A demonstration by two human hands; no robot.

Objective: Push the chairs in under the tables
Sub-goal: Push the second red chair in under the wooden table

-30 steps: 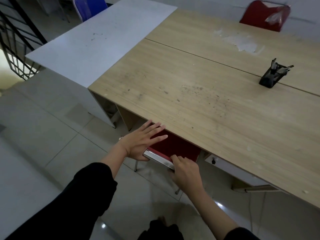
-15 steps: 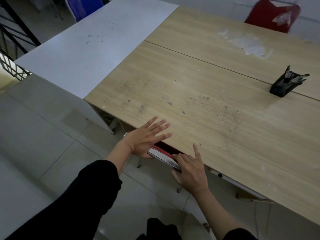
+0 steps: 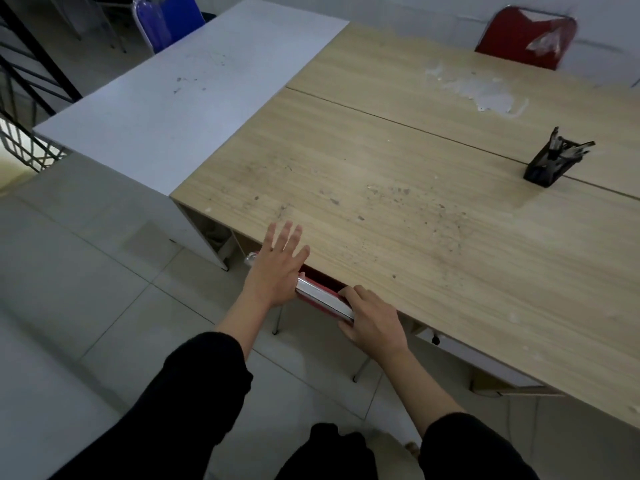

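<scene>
- Left hand [image 3: 277, 268] is lying flat with its fingers straight and spread, the palm pressing on the left end of the chair's top rail while the fingertips are reaching over the edge of the wooden table [image 3: 398, 216].
- Right hand [image 3: 372, 320] is curling its fingers over the right end of the same rail, gripping it just at the table's edge.
- Near red chair [image 3: 320, 296] is sitting almost fully under the wooden table; only the shiny rail, a strip of red padding and two thin metal legs are showing in front of the table's edge.
- Second red chair [image 3: 523, 38] is standing at the far side of the wooden tables, its back rising above the tabletop.
- Blue chair [image 3: 169, 19] is standing at the far end of the white table [image 3: 166, 109], which is butting against the left side of the wooden one.
- Black pen holder [image 3: 550, 162] is sitting on the wooden table to the right, well apart from both hands.
- Both forearms are coming out of black sleeves [image 3: 173, 410] over a pale tiled floor [image 3: 69, 271].
</scene>
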